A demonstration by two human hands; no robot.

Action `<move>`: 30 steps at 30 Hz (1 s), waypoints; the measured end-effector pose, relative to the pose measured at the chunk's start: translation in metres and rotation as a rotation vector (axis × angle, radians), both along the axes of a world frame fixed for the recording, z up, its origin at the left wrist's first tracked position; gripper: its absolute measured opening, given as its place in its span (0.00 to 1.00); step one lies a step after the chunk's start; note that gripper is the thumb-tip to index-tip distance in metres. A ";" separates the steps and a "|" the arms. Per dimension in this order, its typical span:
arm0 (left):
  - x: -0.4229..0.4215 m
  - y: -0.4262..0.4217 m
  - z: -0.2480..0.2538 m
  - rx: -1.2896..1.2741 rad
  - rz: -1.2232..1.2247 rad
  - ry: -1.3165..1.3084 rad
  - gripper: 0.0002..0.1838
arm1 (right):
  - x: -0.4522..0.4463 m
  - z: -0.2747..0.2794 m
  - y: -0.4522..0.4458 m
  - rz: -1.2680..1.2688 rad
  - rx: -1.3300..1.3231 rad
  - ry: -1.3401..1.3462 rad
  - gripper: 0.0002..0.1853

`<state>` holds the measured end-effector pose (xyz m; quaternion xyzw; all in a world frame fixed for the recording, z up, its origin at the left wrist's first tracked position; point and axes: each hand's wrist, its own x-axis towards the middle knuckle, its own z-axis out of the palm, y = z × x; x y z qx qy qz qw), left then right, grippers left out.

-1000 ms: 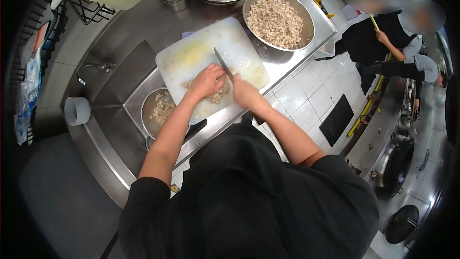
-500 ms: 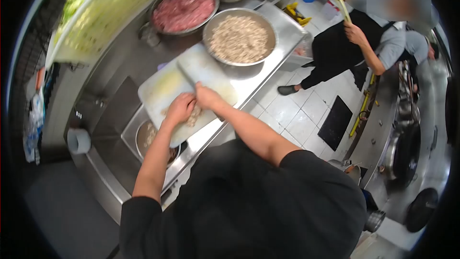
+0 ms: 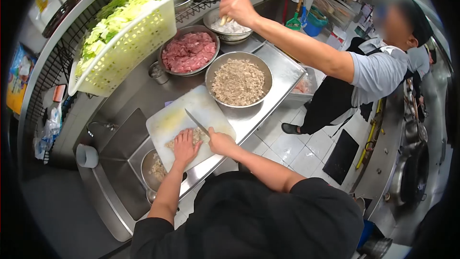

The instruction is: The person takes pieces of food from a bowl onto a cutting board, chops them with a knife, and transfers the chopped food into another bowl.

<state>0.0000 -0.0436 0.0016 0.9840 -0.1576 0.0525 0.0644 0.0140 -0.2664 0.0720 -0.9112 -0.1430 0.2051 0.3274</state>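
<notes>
One knife point(image 3: 195, 120) is clenched in the fingers of the right hand point(image 3: 220, 143) above one cutting board point(image 3: 167, 115) on the desk point(image 3: 262, 111), where the left hand point(image 3: 185, 148) lays its extended, slightly parted fingers over chopped pieces point(image 3: 197, 135), near one bowl of minced food point(image 3: 268, 84).

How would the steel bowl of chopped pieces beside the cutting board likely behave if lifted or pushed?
The steel bowl looks stiff and probably heavy, given the broad load of chopped pieces. Its wide shape suggests it would resist tipping under a gentle push. Tilted sharply, it might spill, since the pieces look loose.
</notes>
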 end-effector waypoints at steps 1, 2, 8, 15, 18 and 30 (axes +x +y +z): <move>0.003 -0.001 -0.003 -0.030 0.013 -0.006 0.41 | -0.001 0.001 -0.001 -0.003 -0.001 -0.017 0.19; 0.003 0.000 -0.006 -0.059 0.025 -0.008 0.41 | -0.003 0.001 0.000 -0.008 -0.001 -0.032 0.19; -0.002 0.000 0.001 -0.041 0.022 -0.018 0.39 | -0.013 -0.019 0.003 -0.097 -0.047 0.032 0.19; -0.001 0.018 -0.016 -0.075 -0.042 -0.089 0.40 | -0.026 -0.022 0.018 -0.168 -0.088 -0.006 0.20; 0.001 0.013 -0.009 -0.112 -0.027 0.014 0.41 | -0.030 -0.017 0.026 -0.172 -0.129 0.019 0.21; 0.032 0.059 0.017 -0.498 -0.270 0.144 0.39 | -0.044 0.029 0.063 -0.295 -0.234 0.025 0.15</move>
